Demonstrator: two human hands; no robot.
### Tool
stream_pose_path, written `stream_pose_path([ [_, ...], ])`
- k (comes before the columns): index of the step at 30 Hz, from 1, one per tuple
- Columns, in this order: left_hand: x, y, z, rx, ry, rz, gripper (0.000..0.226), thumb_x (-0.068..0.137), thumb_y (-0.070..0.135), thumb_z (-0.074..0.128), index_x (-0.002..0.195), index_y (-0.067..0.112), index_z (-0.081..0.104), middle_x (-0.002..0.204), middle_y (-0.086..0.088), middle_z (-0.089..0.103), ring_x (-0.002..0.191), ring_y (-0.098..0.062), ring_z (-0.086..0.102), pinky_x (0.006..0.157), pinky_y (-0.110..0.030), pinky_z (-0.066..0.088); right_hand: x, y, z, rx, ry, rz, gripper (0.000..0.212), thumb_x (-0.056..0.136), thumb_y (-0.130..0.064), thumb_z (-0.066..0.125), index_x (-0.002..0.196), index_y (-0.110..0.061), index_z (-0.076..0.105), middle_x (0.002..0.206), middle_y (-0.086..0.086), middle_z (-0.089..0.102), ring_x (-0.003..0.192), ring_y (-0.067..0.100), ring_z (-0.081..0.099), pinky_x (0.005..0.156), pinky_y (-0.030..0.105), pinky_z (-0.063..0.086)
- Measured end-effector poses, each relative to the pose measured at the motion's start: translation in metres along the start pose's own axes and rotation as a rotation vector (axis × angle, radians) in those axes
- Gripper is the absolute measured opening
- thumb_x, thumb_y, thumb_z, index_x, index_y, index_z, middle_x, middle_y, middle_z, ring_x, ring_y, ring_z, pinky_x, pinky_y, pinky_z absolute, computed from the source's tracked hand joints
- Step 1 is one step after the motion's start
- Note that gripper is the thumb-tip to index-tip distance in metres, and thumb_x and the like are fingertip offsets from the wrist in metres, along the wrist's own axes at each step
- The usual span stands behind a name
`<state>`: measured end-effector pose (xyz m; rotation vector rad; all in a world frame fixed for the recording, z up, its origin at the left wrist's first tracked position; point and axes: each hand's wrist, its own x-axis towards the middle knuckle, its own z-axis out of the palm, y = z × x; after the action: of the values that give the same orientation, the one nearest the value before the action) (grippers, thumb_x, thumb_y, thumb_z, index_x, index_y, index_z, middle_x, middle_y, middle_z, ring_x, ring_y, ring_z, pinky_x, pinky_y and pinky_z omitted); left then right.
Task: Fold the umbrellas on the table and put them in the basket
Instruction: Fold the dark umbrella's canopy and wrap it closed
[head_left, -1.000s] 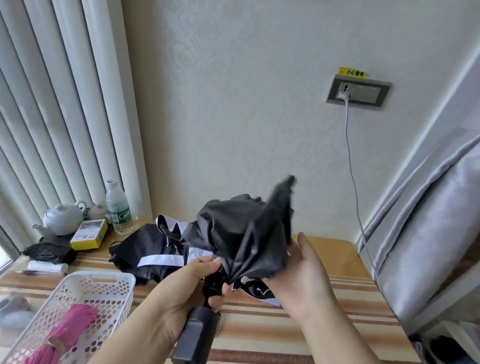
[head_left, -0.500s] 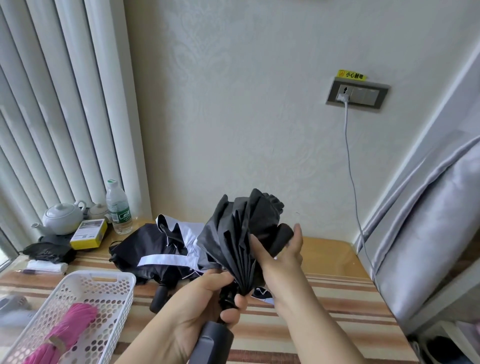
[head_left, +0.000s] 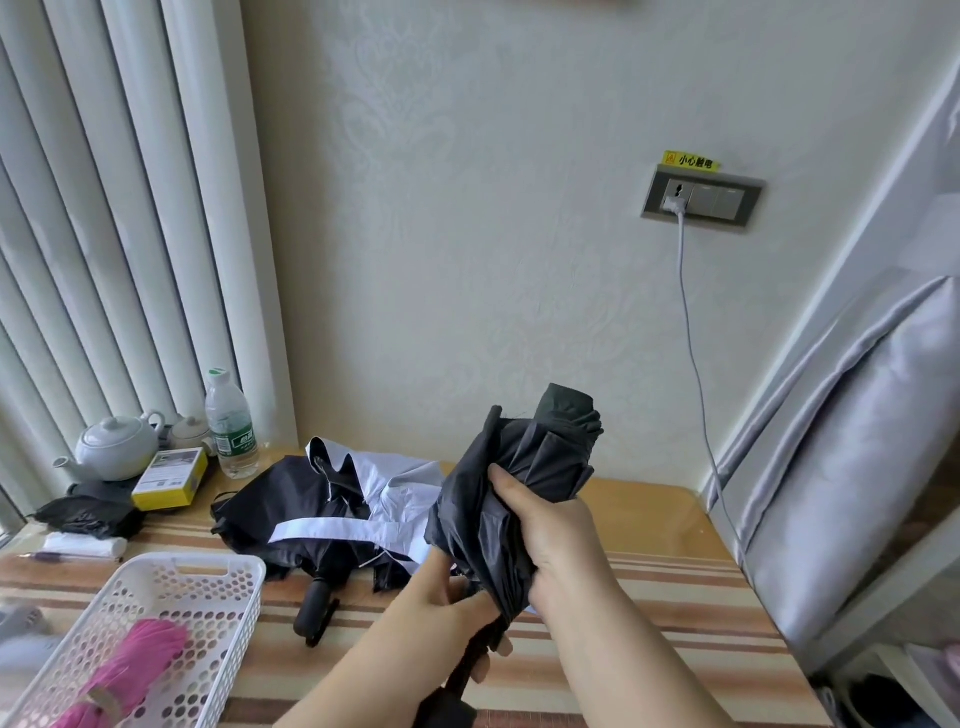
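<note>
I see right hand (head_left: 558, 540) wrapped round dark umbrella (head_left: 524, 483) canopy, raised above table (head_left: 644, 525) middle; left hand (head_left: 452, 603) grips its shaft below; white basket (head_left: 171, 618) at front left corner holds pink umbrella (head_left: 130, 670)

Between my hands and the white basket (head_left: 156, 613) lies a bare strip of striped worktop (head_left: 649, 597). The basket's near half holds a pink umbrella (head_left: 130, 670); its far half is free. A black-and-white umbrella (head_left: 332, 509) sprawls behind the basket, handle jutting toward me. Teapot (head_left: 114, 452), bottle (head_left: 231, 426) and yellow box (head_left: 169, 478) crowd the far left corner
</note>
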<state>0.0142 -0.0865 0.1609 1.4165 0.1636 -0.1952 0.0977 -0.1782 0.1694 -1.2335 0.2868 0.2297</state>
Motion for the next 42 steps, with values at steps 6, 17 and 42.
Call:
stream_pose_path([
  [6, -0.001, 0.006, -0.009, 0.226, 0.008, 0.020, 0.026, 0.082, 0.021, 0.068, 0.104, 0.021, 0.055, 0.072, -0.009, 0.065, 0.063, -0.021, 0.054, 0.063, -0.037, 0.046, -0.002, -0.002, -0.001, 0.099, 0.000, -0.011, 0.034, 0.078, -0.016, 0.079, 0.108, -0.004, 0.068, 0.097, 0.017, 0.074, 0.090, 0.036, 0.071, 0.087, 0.058, 0.053],
  [17, 0.004, 0.010, 0.004, 0.658, 0.033, 0.079, 0.034, 0.076, 0.031, 0.069, 0.096, 0.036, 0.042, 0.080, 0.018, 0.056, 0.059, 0.014, 0.051, 0.057, -0.004, 0.040, 0.019, 0.000, -0.010, 0.109, 0.226, -0.014, 0.035, 0.073, -0.011, 0.080, 0.105, -0.008, 0.067, 0.093, 0.011, 0.073, 0.083, 0.032, 0.071, 0.070, 0.042, 0.059],
  [42, 0.011, 0.013, -0.015, -0.161, -0.401, -0.132, 0.043, 0.072, 0.028, 0.074, 0.113, 0.016, 0.068, 0.103, -0.013, 0.069, 0.082, -0.032, 0.066, 0.075, -0.041, 0.054, -0.023, -0.022, -0.014, 0.202, -0.249, -0.111, 0.025, 0.070, -0.010, 0.075, 0.094, -0.007, 0.069, 0.086, 0.016, 0.071, 0.077, 0.031, 0.070, 0.064, 0.038, 0.057],
])
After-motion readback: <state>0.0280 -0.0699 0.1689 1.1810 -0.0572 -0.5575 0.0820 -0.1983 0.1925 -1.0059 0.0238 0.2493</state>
